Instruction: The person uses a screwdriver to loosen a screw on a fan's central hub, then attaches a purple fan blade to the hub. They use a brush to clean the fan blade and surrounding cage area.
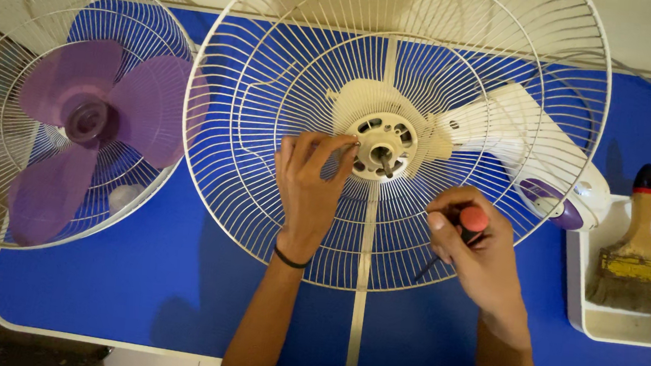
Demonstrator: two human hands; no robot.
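Head view shows your left hand [309, 193] pinching at the motor hub [381, 145] of the rear fan guard [268, 123], steadying it on the blue surface [136, 284]. Your right hand [476, 251], just right of that pinch, grips a red-handled screwdriver [473, 219], tip angled down, ready for use.

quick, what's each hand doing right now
Left hand: fingertips pinched at the fan motor hub; what they pinch cannot be told.
Right hand: closed around a screwdriver.
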